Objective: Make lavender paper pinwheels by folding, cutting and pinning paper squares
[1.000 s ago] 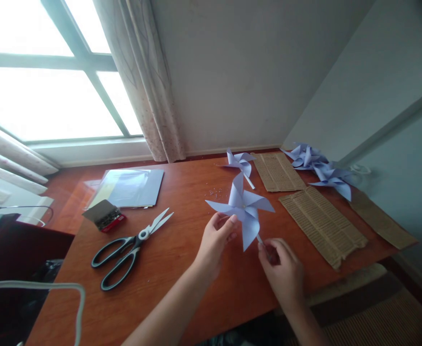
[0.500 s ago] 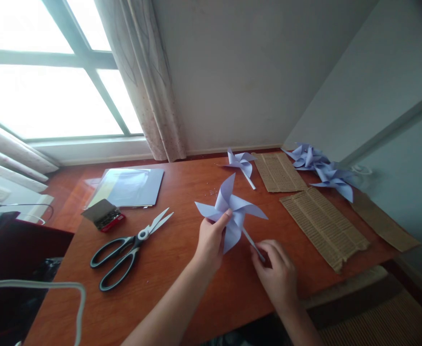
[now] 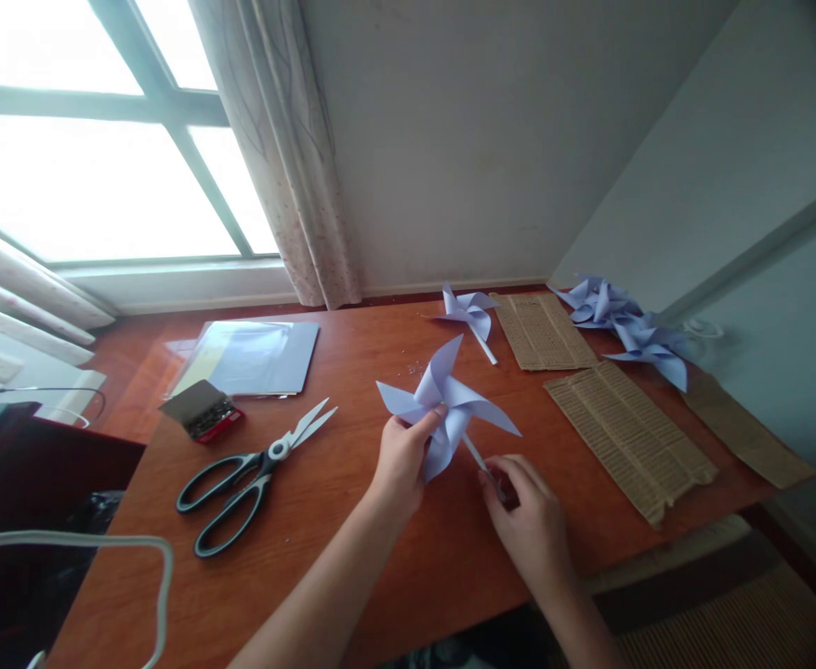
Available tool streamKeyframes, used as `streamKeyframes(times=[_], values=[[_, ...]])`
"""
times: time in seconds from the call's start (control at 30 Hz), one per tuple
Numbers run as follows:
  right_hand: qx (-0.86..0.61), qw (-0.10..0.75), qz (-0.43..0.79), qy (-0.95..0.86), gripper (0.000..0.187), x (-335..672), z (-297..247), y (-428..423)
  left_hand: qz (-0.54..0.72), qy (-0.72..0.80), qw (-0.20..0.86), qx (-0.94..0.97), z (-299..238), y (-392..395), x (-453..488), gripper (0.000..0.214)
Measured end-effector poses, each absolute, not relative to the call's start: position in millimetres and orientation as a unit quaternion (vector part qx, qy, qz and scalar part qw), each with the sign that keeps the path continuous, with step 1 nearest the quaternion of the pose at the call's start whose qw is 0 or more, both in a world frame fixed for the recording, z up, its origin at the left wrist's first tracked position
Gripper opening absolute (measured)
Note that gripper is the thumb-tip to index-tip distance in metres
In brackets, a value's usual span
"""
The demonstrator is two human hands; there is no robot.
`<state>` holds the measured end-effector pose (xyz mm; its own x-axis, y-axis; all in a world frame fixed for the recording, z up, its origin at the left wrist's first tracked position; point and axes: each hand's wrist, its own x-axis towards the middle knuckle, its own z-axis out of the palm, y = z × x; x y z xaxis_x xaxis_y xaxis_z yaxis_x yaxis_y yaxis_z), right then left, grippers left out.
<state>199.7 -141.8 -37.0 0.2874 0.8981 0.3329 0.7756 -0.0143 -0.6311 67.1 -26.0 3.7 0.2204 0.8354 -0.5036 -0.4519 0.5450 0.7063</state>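
A pale bluish-white paper pinwheel point(image 3: 469, 405) is held over the middle of the table. My left hand point(image 3: 404, 455) is closed on it, with the thumb pressed near its centre and the other fingers hidden behind the blades. From under the blades a thin white paper stick point(image 3: 476, 452) slants down to the right. My right hand point(image 3: 528, 506) grips the lower end of this stick between thumb and fingers. Behind, another paper pinwheel point(image 3: 469, 308) with its own stick lies on the table.
Large scissors point(image 3: 261, 474) lie partly open on the left, beside a small red box point(image 3: 214, 420) with its lid up. Clear folders with paper point(image 3: 261, 358) lie behind. Right of my hands are corrugated cardboard pieces point(image 3: 627, 437) and several finished-looking pinwheels point(image 3: 649, 344). A white cable point(image 3: 101, 539) crosses lower left.
My right hand has shifted slightly up and left along with the stick. The pinwheel has tilted a little in my left hand. The view has moved slightly.
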Motion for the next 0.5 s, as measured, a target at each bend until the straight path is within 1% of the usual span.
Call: streamKeyframes(times=[0.5], values=[[-0.714,0.372,0.165,-0.570,0.011,199.0,-39.4,-140.9,0.422,0.451,0.757,0.215,-1.7,-23.9,66.1,0.034]])
